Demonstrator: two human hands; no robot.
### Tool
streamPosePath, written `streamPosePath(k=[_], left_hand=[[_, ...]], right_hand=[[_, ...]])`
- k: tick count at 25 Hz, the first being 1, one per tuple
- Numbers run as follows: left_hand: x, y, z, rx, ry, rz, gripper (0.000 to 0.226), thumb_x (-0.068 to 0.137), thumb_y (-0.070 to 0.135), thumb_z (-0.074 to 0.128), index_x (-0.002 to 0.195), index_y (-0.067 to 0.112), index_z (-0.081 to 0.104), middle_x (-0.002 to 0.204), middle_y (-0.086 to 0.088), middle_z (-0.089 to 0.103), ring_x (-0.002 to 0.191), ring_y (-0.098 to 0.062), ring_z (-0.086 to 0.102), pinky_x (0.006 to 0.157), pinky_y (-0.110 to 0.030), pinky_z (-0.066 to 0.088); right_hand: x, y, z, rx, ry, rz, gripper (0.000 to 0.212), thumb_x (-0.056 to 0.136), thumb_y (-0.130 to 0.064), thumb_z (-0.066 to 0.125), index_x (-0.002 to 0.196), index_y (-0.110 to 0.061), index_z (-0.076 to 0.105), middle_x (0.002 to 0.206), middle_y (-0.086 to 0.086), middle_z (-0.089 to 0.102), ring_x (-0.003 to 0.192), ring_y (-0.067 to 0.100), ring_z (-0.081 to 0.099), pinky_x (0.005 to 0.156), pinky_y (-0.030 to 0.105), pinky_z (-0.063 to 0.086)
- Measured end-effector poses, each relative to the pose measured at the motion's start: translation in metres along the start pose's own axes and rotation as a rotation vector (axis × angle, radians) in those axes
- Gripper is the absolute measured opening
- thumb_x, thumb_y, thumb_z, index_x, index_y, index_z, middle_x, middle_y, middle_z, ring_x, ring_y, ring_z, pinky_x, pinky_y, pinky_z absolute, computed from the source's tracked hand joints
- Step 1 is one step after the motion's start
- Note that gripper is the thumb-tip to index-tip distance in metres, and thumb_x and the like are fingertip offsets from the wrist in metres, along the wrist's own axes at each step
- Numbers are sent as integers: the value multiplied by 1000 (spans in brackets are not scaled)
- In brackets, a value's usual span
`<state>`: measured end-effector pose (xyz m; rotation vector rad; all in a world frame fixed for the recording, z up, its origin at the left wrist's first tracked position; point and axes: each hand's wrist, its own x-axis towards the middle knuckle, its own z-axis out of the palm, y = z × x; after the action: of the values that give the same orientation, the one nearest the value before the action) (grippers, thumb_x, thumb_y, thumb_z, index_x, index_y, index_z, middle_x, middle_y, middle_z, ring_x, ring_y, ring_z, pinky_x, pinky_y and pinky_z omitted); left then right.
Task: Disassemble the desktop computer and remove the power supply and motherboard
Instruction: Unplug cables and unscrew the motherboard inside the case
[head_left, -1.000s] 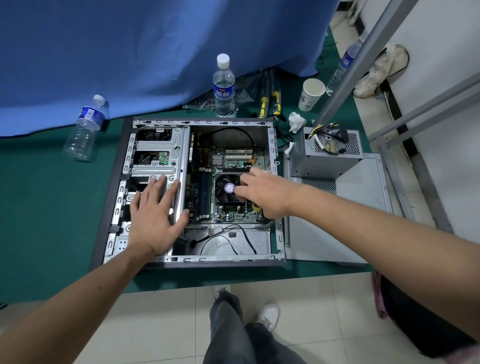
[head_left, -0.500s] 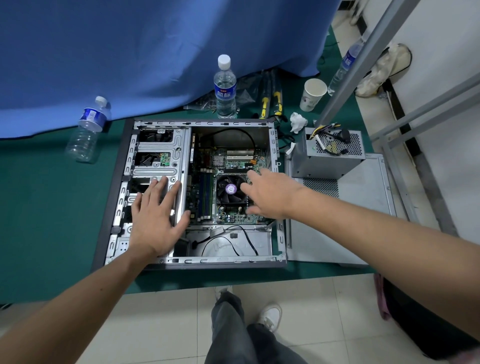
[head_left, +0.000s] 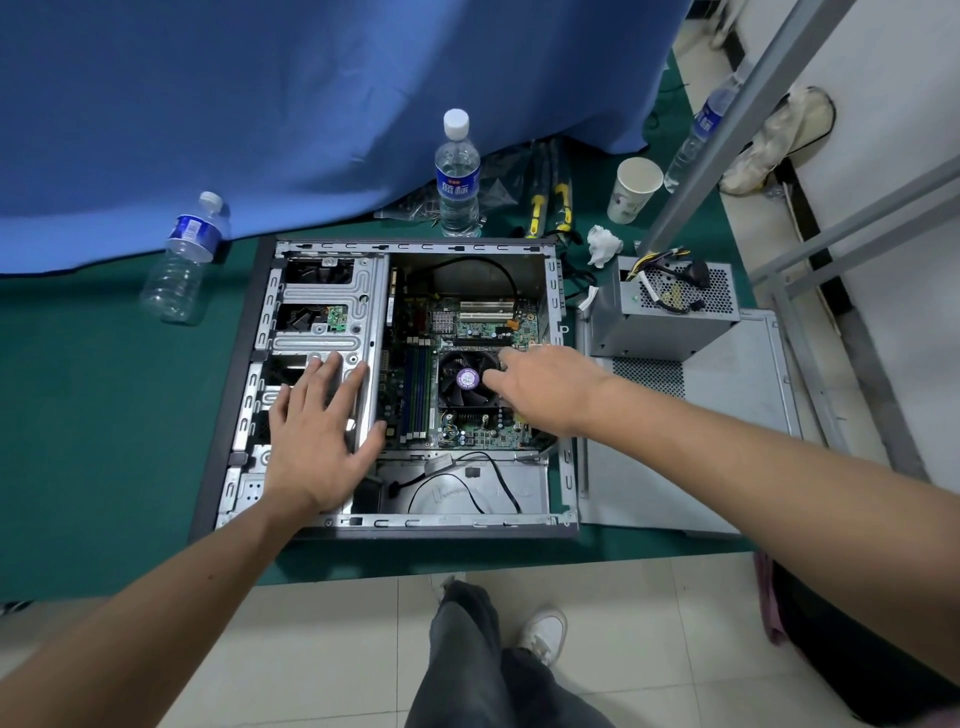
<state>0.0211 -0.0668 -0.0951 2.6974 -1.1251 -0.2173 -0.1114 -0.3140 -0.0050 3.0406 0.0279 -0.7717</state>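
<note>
A crushed water bottle (head_left: 182, 260) is seen lying at the far left on the green mat (head_left: 93, 426), against the blue curtain (head_left: 311, 93). The open computer case (head_left: 249, 364) is laid on its side at the middle of the mat. The left hand (head_left: 317, 441) is spread flat, fingers straight and apart, and is pressed on the metal drive cage (head_left: 332, 322) in the case's left half. The motherboard (head_left: 467, 322) is seated in the case's right half, just beside the left hand's thumb. The right hand (head_left: 545, 384) is held over the motherboard's right part, fingers extended and loosely relaxed, its fingertips (head_left: 491, 382) at the edge of the black CPU fan (head_left: 462, 379); whether contact is made cannot be told. Nothing is gripped by either hand. Black cables (head_left: 483, 478) are looped on the case floor nearer the person. An upright water bottle (head_left: 457, 176) is placed behind the case, with yellow-handled tools (head_left: 550, 208), a paper cup (head_left: 634, 189) and a crumpled tissue (head_left: 602, 244) to its right. The power supply (head_left: 670, 317) is already out, standing on the detached side panel (head_left: 727, 415) just right of the case, well apart from both hands, its wire bundle on top. A grey metal frame (head_left: 753, 119) is seen at the far right. Pale floor tiles (head_left: 311, 649), a trouser leg and a white shoe (head_left: 545, 634) are seen below the mat.
</note>
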Motion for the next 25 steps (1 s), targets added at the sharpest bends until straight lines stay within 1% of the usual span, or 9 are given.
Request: streamPosePath(k=[3,5,7,9,11,13,16,20,25], left_hand=[[0,-1,1,2,4,3,72,88,62,33,152,31,30,161,-4,23,151,-20,8,120,-52,10],[0,-1,1,-3,7,5,72,88,62,33,152,30,31,160,-4,23,151,-20,9,120,-52,11],[0,-1,1,0,7,4,71,88,62,34,152,30,31,161,-4,23,151,-21,9,120,-52,11],[0,-1,1,3,6,3,71,88,62,34,152,31,30,161,-3,22,151,-21,10,119,-52,12],[0,-2,2,0,9,4,71,88,62,34,152,31,30,161,-3,22,151,-21,10,120,-52,11],[0,-2,2,-4,8,7,71,88,62,34,152,31,30,161,-3,22,151,-21,9,120,-52,11],[0,-2,3,-8,15,6,71,88,61,34,152,31,32,160,-3,23,151,-21,10,120,-52,11],[0,-3,4,-7,20,11,70,88,60,36,151,31,32,160,-3,23,150,-20,10,119,-52,12],[-1,-4,4,-1,19,8,70,88,61,36,151,30,32,161,-3,23,151,-20,9,119,-52,12]], right_hand=[[0,4,-2,91,-29,-82,47,85,-4,57,129,-19,45,113,7,45,92,20,36,73,34,42],[0,0,-3,62,-53,-17,40,94,-26,59,130,-16,45,119,10,45,98,25,48,75,36,48],[2,-2,-1,-31,-64,45,38,103,-39,43,128,-11,47,116,13,50,92,30,59,70,38,52],[3,0,0,-5,-27,20,24,103,-23,43,124,-11,48,112,11,51,83,27,54,68,38,48],[1,4,-4,88,-21,-47,32,94,-14,53,126,-16,47,112,7,45,91,22,43,74,35,45],[-1,3,-5,169,-64,-37,37,91,-22,62,125,-17,47,107,6,41,100,23,45,80,36,48],[1,0,-3,125,-67,80,37,99,-40,49,123,-11,48,109,11,51,98,30,58,76,39,51],[2,6,-4,212,-74,21,22,89,-11,58,109,-14,52,103,6,48,97,25,52,81,37,49],[4,4,-7,118,-115,74,28,101,-28,48,116,-7,58,110,12,56,95,29,61,77,36,53]])
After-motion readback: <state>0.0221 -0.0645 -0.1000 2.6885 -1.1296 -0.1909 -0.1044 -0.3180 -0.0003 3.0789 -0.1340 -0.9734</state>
